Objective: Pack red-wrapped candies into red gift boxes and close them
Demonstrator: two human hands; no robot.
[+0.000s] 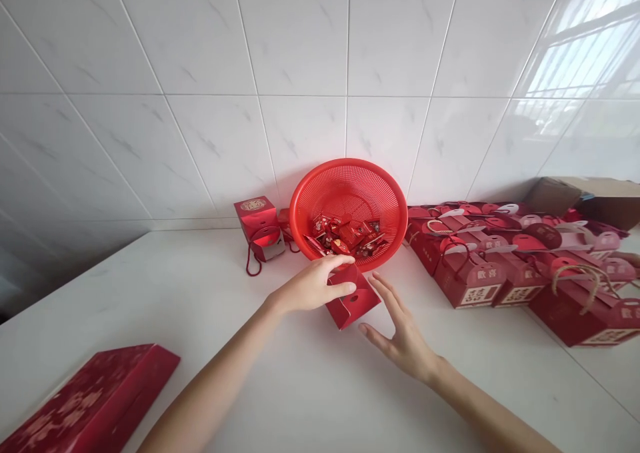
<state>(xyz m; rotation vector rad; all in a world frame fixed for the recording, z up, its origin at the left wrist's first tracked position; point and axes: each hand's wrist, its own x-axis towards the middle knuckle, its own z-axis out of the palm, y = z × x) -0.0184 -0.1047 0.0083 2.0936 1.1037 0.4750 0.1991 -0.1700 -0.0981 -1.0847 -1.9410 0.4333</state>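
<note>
The left hand [324, 284] is partly open over a small red box [351, 301] on the white bench [280, 380], its thumb lying on the box's face and its forefinger stretched across the far side; whether it pinches the box firmly, I cannot tell. The right hand [400, 336] is open and holds nothing, thumb and fingers spread at the box's right side (whether a fingertip touches it is unclear).

Just beyond the box, a red plastic basket [349, 173] leans tilted against the tiled wall [303, 123], with red-wrapped sweets [350, 235] gathered in its lower part. Left of the basket stand a red box with a gold emblem [255, 214] and, in front of it, a smaller box with a red cord [267, 243]. To the right, handled gift boxes [470, 280] sit packed in rows, some with rope handles, with a brown carton [600, 196] behind them. A large dark-red box [95, 400] lies near the left forearm, and part of another person's hand [633, 261] shows at the right edge.
</note>
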